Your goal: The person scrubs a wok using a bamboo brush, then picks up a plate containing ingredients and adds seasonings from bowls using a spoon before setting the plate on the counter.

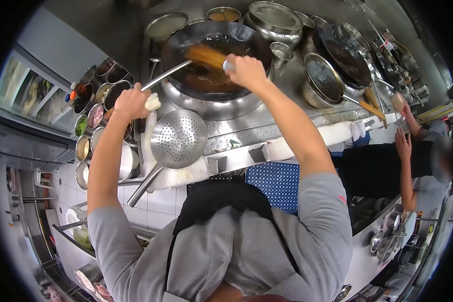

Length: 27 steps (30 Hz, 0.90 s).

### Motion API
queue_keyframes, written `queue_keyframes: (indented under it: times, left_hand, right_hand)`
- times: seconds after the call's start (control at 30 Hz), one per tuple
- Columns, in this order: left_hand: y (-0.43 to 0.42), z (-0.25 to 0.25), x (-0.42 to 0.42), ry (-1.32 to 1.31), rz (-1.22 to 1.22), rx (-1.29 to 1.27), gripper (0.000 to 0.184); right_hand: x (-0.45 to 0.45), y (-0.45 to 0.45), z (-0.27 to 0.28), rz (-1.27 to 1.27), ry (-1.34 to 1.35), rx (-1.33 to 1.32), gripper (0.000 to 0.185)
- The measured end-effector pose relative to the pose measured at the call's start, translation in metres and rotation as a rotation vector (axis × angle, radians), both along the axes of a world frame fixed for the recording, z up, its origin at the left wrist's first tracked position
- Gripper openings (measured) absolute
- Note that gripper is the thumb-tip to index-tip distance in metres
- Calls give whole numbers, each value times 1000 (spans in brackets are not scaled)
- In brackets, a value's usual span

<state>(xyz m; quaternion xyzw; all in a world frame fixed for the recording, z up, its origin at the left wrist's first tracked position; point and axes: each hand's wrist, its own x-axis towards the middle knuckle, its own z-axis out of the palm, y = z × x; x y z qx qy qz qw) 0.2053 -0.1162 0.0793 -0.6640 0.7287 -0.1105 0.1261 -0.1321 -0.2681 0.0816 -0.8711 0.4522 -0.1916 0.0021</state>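
Step in hand, by judgement: brushing inside the wok [172, 46], seated on a metal ring [216, 108] toward the left edge of the stove [283, 98]. Right hand [246, 72] closed round the capped end of a brush [204, 55], held over the wok, bristles pointing left. Bristles blurred, likely in motion; contact with the brown liquid [201, 79]: cannot tell. Left hand [131, 102] closed round a metal rod [163, 76], far end over the wok's left rim, near the bristles; ladle or other tool, cannot tell. White cloth [152, 102] bunched just beside the left hand.

Strainer [178, 138] at the near left corner of the stove, over a towel [186, 177], handle angled out past the near edge. Small pot [281, 53] just right of the wok; lidded pot [274, 16] toward the back edge. Another person [403, 143] at far right, well apart.

Next move, by judgement: calls for a firm right-hand grip, brush low against the wok's curve, rod steady and clear of the bristles.
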Motion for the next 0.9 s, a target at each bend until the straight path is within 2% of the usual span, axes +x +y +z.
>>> queue_keyframes:
  times: [0.1,0.2,0.3,0.33,0.37,0.43,0.53,0.63,0.67,0.77,0.8,0.83,0.9]
  left_hand:
    - [0,6,5,-63,19,-17,47]
    - [6,9,19,-83,-35,-82,45]
    - [13,7,27,-56,-85,-136,44]
    - [14,2,30,-37,-104,-166,43]
    - [13,-2,32,-23,-98,-178,42]
    - [9,-5,28,7,-103,-236,42]
    - [4,-12,23,79,-122,-347,40]
    - [7,-27,24,148,-148,-339,38]
    - [6,-36,29,187,-180,-357,35]
    - [3,-45,33,226,-211,-382,37]
    - [0,-44,31,236,-219,-410,38]
    - [-1,-43,29,248,-223,-436,38]
    - [5,-49,27,278,-228,-471,39]
  right_hand:
    - [4,-16,26,-144,-26,-48,30]
    - [-5,17,51,-16,-82,-30,29]
    - [-14,-27,31,-212,-172,31,31]
    - [-18,-37,47,-306,-137,200,36]
    - [-29,-36,52,-297,-217,246,41]
    - [-33,-24,59,-250,-339,100,45]
    - [-40,-16,62,-212,-582,283,47]
    - [-63,-39,69,-383,-546,511,47]
    - [-72,-50,61,-370,-584,477,44]
    - [-75,0,96,-307,-736,428,44]
    - [-74,0,87,-244,-835,487,42]
    - [-74,-7,72,-204,-858,574,41]
    - [-77,-28,55,-455,-622,432,42]
